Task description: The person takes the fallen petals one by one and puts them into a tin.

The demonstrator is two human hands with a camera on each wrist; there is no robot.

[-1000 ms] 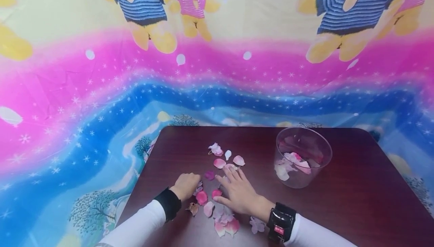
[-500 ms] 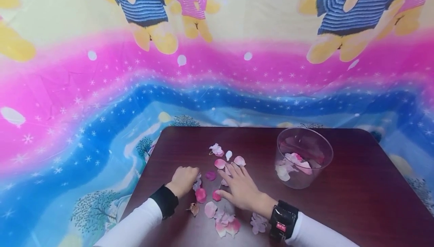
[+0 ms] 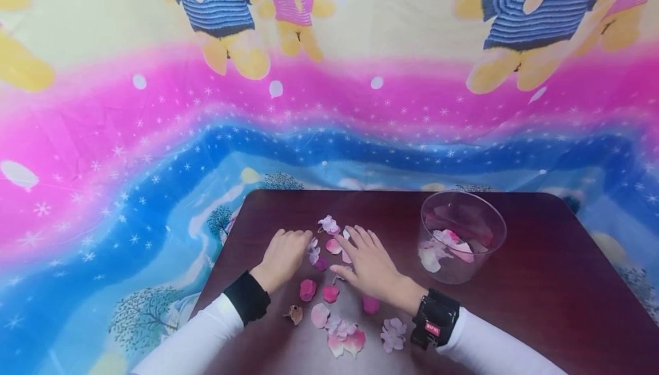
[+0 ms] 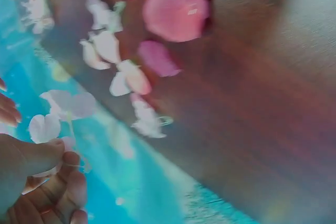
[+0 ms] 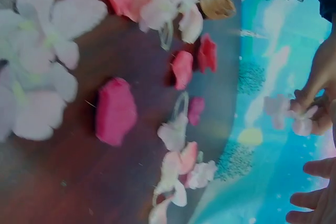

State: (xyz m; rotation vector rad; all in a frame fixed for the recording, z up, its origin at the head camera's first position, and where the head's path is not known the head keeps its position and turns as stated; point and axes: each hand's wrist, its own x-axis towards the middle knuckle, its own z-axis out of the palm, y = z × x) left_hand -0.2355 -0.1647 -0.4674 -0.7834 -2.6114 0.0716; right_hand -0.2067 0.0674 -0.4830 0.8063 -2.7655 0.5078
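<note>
My left hand (image 3: 284, 256) pinches a pale lilac flower (image 4: 68, 106) between thumb and fingers; in the left wrist view it hangs above the petals. Past it on the table lie a pale flower with a thin stem (image 3: 329, 225), a pink-white petal (image 3: 333, 246) and a purple petal (image 3: 321, 264). My right hand (image 3: 374, 266) has straight, spread fingers over several pale petals and partly hides them. In the right wrist view its fingertips (image 5: 310, 198) show at the edge. A deep pink petal (image 5: 116, 111) lies below its wrist.
A clear round tub (image 3: 503, 232) with several petals inside stands at the back right of the dark wooden table (image 3: 556, 306). Nearer me lie red petals (image 3: 308, 290), a dried brown petal (image 3: 294, 314) and a lilac blossom (image 3: 393, 335). A printed curtain (image 3: 360, 152) hangs behind.
My left hand has moved away from me and slightly right, carrying the lilac flower. The right hand has shifted slightly forward and right, and the deep pink petal near its wrist now shows.
</note>
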